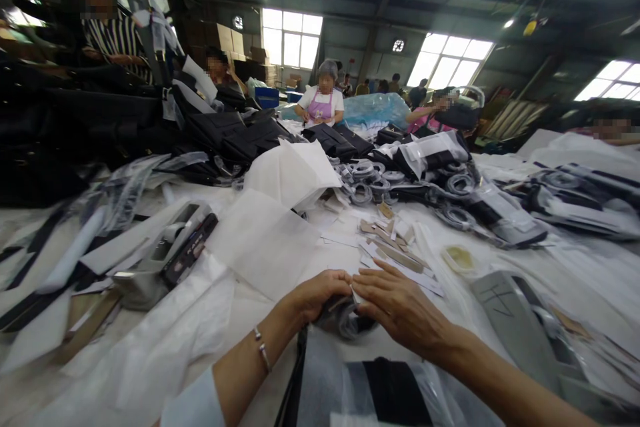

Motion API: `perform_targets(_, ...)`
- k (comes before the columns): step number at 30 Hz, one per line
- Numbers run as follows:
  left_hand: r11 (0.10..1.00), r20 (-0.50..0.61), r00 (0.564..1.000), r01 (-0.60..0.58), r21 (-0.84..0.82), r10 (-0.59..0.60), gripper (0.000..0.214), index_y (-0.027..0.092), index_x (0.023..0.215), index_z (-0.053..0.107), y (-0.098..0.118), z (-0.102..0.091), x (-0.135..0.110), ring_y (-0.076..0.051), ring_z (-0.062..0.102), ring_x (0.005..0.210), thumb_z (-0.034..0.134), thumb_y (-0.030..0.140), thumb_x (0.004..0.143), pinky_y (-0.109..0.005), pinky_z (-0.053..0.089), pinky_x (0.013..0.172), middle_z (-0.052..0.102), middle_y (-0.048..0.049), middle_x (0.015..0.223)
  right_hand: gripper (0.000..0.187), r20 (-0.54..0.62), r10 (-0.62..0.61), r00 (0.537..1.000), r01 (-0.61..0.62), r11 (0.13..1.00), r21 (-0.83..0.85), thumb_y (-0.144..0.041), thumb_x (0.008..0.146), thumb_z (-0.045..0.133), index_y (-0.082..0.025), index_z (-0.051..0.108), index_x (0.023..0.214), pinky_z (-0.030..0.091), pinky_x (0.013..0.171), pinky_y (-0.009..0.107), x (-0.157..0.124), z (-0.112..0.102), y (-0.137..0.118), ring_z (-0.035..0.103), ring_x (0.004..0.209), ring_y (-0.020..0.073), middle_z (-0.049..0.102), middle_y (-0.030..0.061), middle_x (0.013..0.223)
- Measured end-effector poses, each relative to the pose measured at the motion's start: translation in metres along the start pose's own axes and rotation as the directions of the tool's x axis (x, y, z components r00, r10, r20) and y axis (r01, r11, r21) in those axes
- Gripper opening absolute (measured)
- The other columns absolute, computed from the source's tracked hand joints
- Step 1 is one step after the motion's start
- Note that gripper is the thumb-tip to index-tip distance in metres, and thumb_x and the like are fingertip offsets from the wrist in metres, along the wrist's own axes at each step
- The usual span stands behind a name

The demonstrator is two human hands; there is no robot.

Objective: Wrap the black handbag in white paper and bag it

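Observation:
My left hand (327, 290), with a bracelet on its wrist, curls its fingers round the far side of a dark coiled strap (349, 325) in clear wrapping. My right hand (397, 300) lies over the right side of that coil, fingers stretched out and its tips meeting the left fingertips. A small white piece (356, 297) shows between the two hands. Below them, close to me, is a black bag (395, 390) partly covered by pale sheeting and clear plastic. Part of the coil is hidden under my fingers.
Grey tape dispensers stand at left (150, 267) and right (525, 327). White paper sheets (270, 240), cardboard strips (390, 240) and several wrapped coils (370, 177) lie beyond. Black bags (240, 137) are piled further back. Several people work around the table, one in a purple apron (321, 105).

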State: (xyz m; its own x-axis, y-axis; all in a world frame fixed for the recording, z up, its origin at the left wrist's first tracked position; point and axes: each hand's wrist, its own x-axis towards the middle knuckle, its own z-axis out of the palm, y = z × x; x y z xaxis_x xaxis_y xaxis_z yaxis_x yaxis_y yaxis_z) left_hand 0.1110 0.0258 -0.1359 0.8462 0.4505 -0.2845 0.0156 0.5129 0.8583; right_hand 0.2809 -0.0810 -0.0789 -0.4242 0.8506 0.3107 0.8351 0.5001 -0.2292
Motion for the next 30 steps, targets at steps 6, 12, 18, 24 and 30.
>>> perform_targets(6, 0.997, -0.038, 0.999, -0.009, -0.076, 0.006, 0.034, 0.014, 0.084, 0.058, -0.002, 0.005, 0.0, -0.015, 0.063, 0.062, 0.069, 0.023, 0.053, -0.025, 0.048, 0.061, 0.068, -0.0039, 0.069, 0.047, 0.035, 0.066, 0.997, -0.064, 0.996, -0.056, -0.03, 0.095, 0.059, -0.022, 0.053, 0.141, 0.032, 0.118, 0.054, -0.014, 0.01, 0.003, 0.05, 0.135, 0.0279, 0.058, 0.0096, 0.142)
perform_targets(12, 0.996, -0.125, 0.992, -0.018, -0.088, 0.007, 0.028, 0.015, 0.078, 0.057, -0.003, -0.002, 0.004, -0.015, 0.061, 0.055, 0.068, 0.028, 0.056, -0.021, 0.044, 0.051, 0.068, -0.0053, 0.063, 0.037, -0.333, 0.407, 0.851, -0.39, 0.913, 0.121, -0.044, 0.095, 0.055, -0.025, 0.066, 0.126, 0.046, 0.109, 0.044, -0.06, -0.019, 0.012, 0.062, 0.121, 0.0256, 0.069, 0.0061, 0.128)
perform_targets(18, 0.994, -0.123, 0.992, 0.0, -0.114, -0.014, 0.034, 0.016, 0.079, 0.056, -0.001, -0.008, 0.004, -0.014, 0.064, 0.058, 0.076, 0.031, 0.056, -0.019, 0.046, 0.052, 0.067, -0.0017, 0.065, 0.044, -0.531, 0.807, 0.257, -0.92, 0.372, 0.121, -0.058, 0.077, 0.056, -0.025, 0.076, 0.098, 0.05, 0.098, 0.047, -0.195, -0.099, 0.055, 0.068, 0.105, 0.0355, 0.076, 0.0082, 0.106)
perform_targets(24, 0.987, -0.139, 0.989, 0.019, -0.157, -0.041, 0.04, 0.015, 0.078, 0.058, 0.002, -0.01, 0.005, -0.017, 0.068, 0.064, 0.086, 0.03, 0.053, -0.021, 0.052, 0.055, 0.068, -0.0018, 0.069, 0.044, -0.135, 0.987, -0.089, -0.908, -0.024, 0.418, -0.059, 0.06, 0.064, -0.02, 0.076, 0.077, 0.054, 0.083, 0.043, -0.281, -0.109, 0.073, 0.069, 0.096, 0.0357, 0.077, 0.0141, 0.09)
perform_targets(30, 0.97, -0.153, 0.985, 0.04, -0.241, -0.078, 0.032, 0.015, 0.078, 0.059, 0.003, -0.011, 0.004, -0.019, 0.07, 0.065, 0.085, 0.02, 0.059, -0.022, 0.055, 0.055, 0.068, -0.0025, 0.07, 0.047, 0.004, 0.999, -0.035, -0.745, -0.029, 0.666, -0.058, 0.053, 0.075, -0.018, 0.078, 0.077, 0.054, 0.079, 0.037, -0.273, -0.096, 0.075, 0.069, 0.089, 0.0285, 0.077, 0.0127, 0.094)
